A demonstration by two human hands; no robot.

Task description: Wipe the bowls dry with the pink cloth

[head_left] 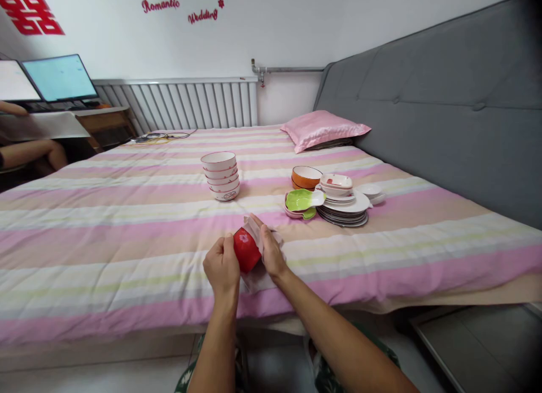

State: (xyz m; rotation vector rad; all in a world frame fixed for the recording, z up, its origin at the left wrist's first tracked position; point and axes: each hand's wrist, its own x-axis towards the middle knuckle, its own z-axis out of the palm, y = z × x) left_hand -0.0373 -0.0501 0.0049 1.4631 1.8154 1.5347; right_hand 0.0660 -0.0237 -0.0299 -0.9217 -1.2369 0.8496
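A red bowl [245, 252] with a pale flower print is held tilted over the near edge of the bed. My left hand [222, 263] is closed on its left rim. Against its right side my right hand [271, 249] presses a thin greyish-pink cloth [254, 229], which also hangs below the bowl. Beyond my hands a stack of white bowls [222, 178] with red rims stands on the striped bedspread. To the right are a pile of plates [342, 215], small white square dishes [336, 183], green leaf-shaped dishes [300, 201] and orange bowls [305, 178].
A pink pillow [324, 129] lies near the grey headboard [423, 94]. Cables [163, 136] rest at the bed's far left edge, before a radiator [182, 102]. At a desk with monitors [61, 77], another person's arm and leg [36, 153] show.
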